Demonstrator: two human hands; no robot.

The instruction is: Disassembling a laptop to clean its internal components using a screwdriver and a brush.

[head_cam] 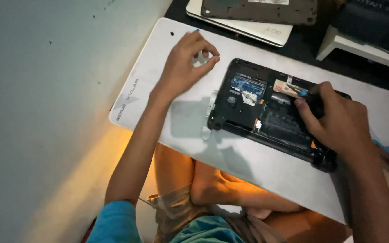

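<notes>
An opened black laptop base lies on a white board across my lap, its circuit board and parts exposed. My right hand rests over the base's right half and grips a small screwdriver with a blue collar, its tip pointing at the inner parts. My left hand hovers over the board left of the base, thumb and forefinger pinched together; whatever is between them is too small to see. A thin metal bracket lies at the base's left edge.
A small dark screw sits near the board's far left corner. Two stacked laptops lie beyond the board. A white stand holding dark gear is at the far right. A pale wall runs close along the left.
</notes>
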